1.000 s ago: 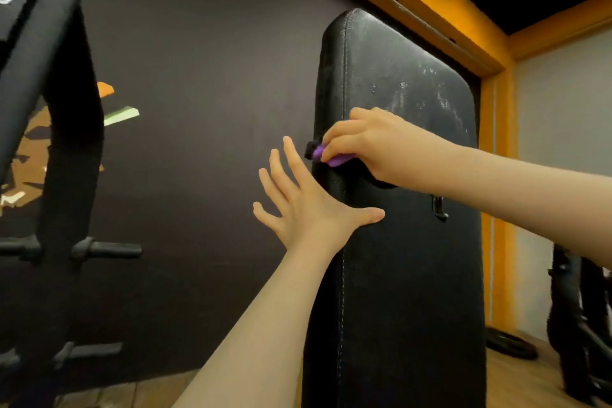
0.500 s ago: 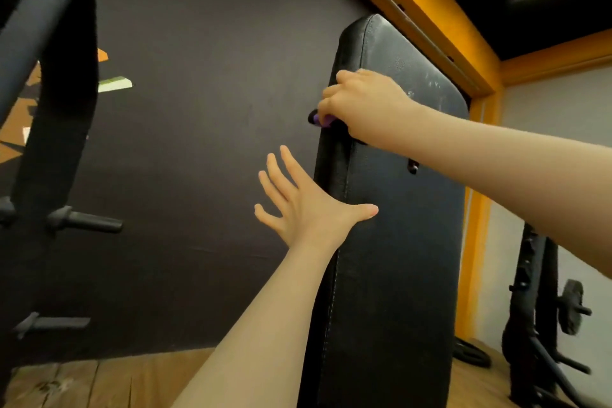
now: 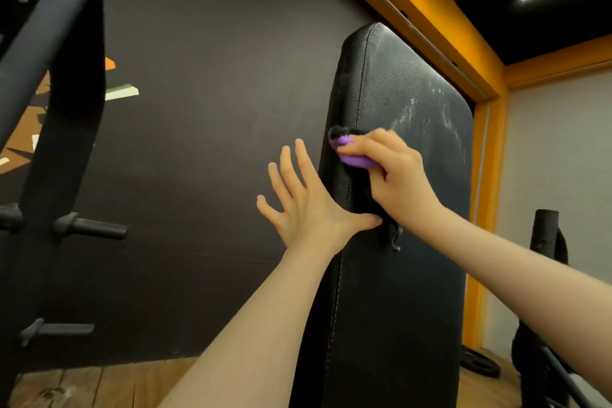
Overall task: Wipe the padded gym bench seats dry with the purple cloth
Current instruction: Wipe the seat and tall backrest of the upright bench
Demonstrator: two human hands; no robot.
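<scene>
Purple cloth (image 3: pixel 352 156) sits bunched in the right hand (image 3: pixel 394 172), whose fingers (image 3: pixel 361 151) curl round it and press it against the left edge of the upright black bench pad (image 3: pixel 397 291), about a third of the way down from its top. The left hand (image 3: pixel 308 209) lies flat on the pad's side, fingers spread, thumb across the front face — it looks like a bracing hold. Pale streaks (image 3: pixel 427 116) show on the upper right of the pad, above the cloth, so that patch probably remains to be wiped. The lower pad looks dull and even; whether it is dry cannot be told — the job seems partway through.
</scene>
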